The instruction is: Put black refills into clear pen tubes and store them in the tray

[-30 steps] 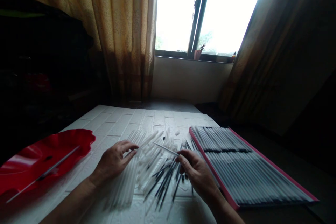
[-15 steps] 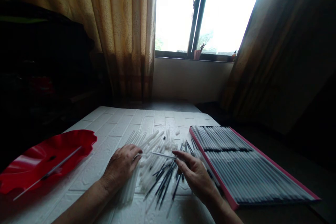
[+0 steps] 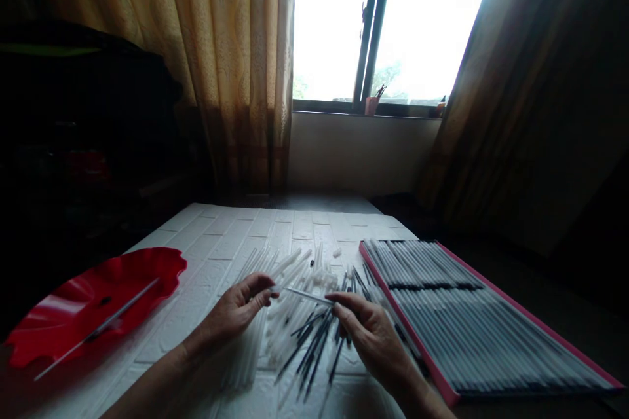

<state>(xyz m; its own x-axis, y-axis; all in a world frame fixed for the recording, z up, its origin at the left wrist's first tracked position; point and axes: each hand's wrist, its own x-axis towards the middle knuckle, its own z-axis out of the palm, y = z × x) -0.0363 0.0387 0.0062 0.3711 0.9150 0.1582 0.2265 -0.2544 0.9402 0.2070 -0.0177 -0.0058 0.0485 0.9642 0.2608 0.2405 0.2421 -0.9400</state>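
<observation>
My right hand (image 3: 371, 330) pinches one end of a slim pale pen tube (image 3: 307, 295), which points left over the pile. Opposite its free end, my left hand (image 3: 234, 306) has thumb and fingertips closed on a small whitish piece (image 3: 275, 289), too blurred to name exactly. Below both hands lie dark pen refills (image 3: 314, 344), fanned toward me. Clear tubes (image 3: 240, 363) lie under and beside my left hand. Small whitish translucent parts (image 3: 280, 334) are heaped in the middle.
A pink-edged box (image 3: 445, 383) packed with two rows of pens stands at the right. On the left, a red wavy-rimmed dish (image 3: 46, 298) has a long thin rod lying across it. Beyond the white brick-patterned table top (image 3: 221, 226) are curtains and a window.
My left hand has lifted off the clear tubes and turned, with a small whitish piece now showing at its fingertips. My right hand still holds the pen tube. The view has shifted slightly.
</observation>
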